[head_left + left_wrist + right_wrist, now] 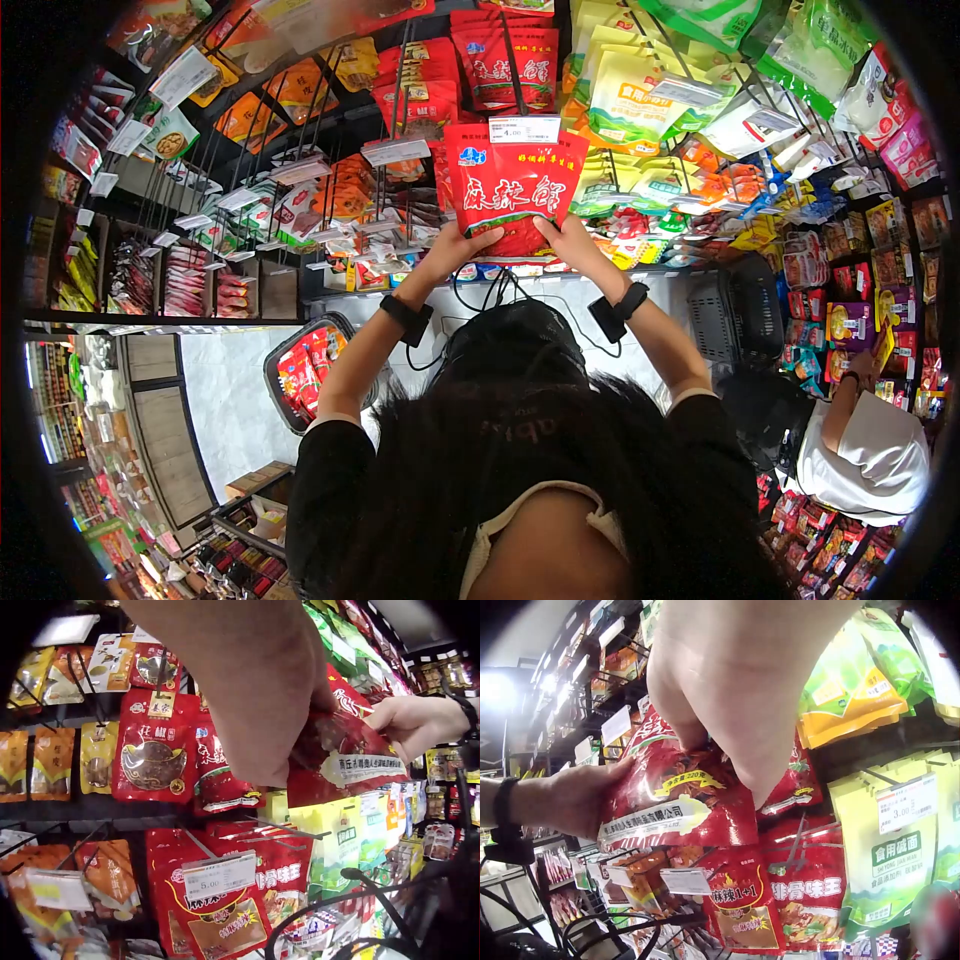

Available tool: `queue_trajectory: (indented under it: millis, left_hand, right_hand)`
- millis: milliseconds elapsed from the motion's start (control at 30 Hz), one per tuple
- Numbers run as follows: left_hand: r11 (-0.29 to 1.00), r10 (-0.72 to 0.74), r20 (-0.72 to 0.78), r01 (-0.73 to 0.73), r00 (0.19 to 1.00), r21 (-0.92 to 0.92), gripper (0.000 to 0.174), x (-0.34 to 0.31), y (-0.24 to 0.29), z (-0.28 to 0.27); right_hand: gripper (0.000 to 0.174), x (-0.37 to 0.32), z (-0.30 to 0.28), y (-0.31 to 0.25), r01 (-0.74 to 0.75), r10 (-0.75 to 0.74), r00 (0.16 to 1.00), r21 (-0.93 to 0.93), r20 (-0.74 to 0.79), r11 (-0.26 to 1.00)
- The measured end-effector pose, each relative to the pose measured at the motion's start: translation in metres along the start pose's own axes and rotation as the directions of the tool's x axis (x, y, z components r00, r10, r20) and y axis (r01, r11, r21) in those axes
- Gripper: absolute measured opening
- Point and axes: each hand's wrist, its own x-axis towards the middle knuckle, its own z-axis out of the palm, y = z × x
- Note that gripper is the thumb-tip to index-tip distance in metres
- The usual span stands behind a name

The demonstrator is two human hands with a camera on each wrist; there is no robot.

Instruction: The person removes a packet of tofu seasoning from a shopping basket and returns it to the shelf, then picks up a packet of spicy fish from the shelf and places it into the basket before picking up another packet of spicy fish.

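Note:
A red snack packet with large white characters hangs in front of a rack of hooks. My left hand grips its lower left corner and my right hand grips its lower right corner. In the left wrist view my left hand holds the red packet from the left, with my right hand behind it. The right wrist view shows my right hand pinching the red packet, my left hand on its far side.
Hooks around the packet carry more red packets, yellow-green bags and white price tags. A basket of red packets stands at lower left, a dark basket at right. Another person crouches at lower right.

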Motion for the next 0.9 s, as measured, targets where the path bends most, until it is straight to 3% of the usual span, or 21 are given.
queue_trajectory:
  millis: [133,233,333,400,533,633,700,733,833,900]
  left_hand:
    - [0.998,-0.024,0.009,0.023,1.0,0.055,0.037,-0.019,0.006,-0.003]
    - [1.0,-0.01,0.019,0.01,1.0,0.023,0.038,-0.031,-0.004,-0.011]
    - [0.999,-0.041,0.022,0.041,0.999,0.003,0.036,-0.048,-0.003,-0.02]
    - [0.996,-0.091,0.039,0.091,0.995,0.011,0.035,-0.063,-0.005,-0.03]
    - [0.999,0.01,0.066,-0.013,0.998,0.033,0.035,-0.089,-0.016,-0.051]
    - [0.996,-0.072,0.051,0.068,0.996,0.064,0.036,-0.122,-0.015,-0.064]
    - [0.997,-0.051,0.033,0.049,0.998,0.059,0.035,-0.147,-0.015,-0.072]
    - [0.998,-0.041,0.026,0.039,0.999,0.057,0.035,-0.157,-0.017,-0.075]
    - [0.983,-0.159,0.076,0.15,0.984,0.105,0.037,-0.182,-0.032,-0.096]
    - [0.988,-0.128,0.059,0.123,0.99,0.089,0.036,-0.201,-0.035,-0.099]
  right_hand:
    - [0.027,-0.012,0.013,0.002,0.051,-0.051,0.999,-0.041,0.0,0.998]
    - [0.027,-0.019,0.028,0.004,-0.08,0.081,0.996,-0.023,0.044,0.997]
    - [0.028,-0.027,0.049,-0.001,0.038,-0.038,0.999,-0.008,-0.012,0.999]
    - [0.028,-0.035,0.06,-0.015,-0.059,0.059,0.998,0.009,0.034,0.998]
    - [0.028,-0.055,0.091,-0.035,-0.161,0.162,0.986,-0.007,0.044,0.987]
    - [0.028,-0.072,0.115,-0.06,-0.256,0.255,0.964,-0.002,0.072,0.967]
    - [0.028,-0.085,0.133,-0.068,-0.31,0.304,0.948,0.051,0.095,0.949]
    - [0.027,-0.092,0.146,-0.063,-0.212,0.208,0.976,0.062,0.058,0.975]
    - [0.027,-0.114,0.173,-0.072,-0.169,0.163,0.985,0.134,0.056,0.977]
    - [0.025,-0.123,0.184,-0.082,-0.203,0.193,0.978,0.131,0.083,0.97]
